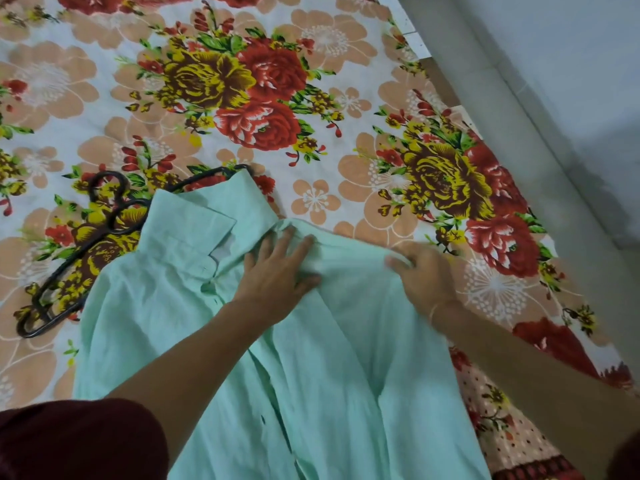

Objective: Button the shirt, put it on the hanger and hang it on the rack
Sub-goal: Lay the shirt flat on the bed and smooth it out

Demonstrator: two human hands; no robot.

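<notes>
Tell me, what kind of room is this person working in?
Most likely a bedroom at home. The mint-green shirt is spread on a bed covered by a floral bedsheet, a black hanger lies beside it, and a plain wall runs along the bed's edge.

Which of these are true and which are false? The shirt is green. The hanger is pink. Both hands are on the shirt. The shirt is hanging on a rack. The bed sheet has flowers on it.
1. The shirt is green. True: it is pale mint green.
2. The hanger is pink. False: it is black.
3. Both hands are on the shirt. True: the left hand presses flat on it and the right hand pinches its shoulder edge.
4. The shirt is hanging on a rack. False: it lies spread on the bed, partly over the hanger.
5. The bed sheet has flowers on it. True: red, yellow and peach flowers.
</notes>
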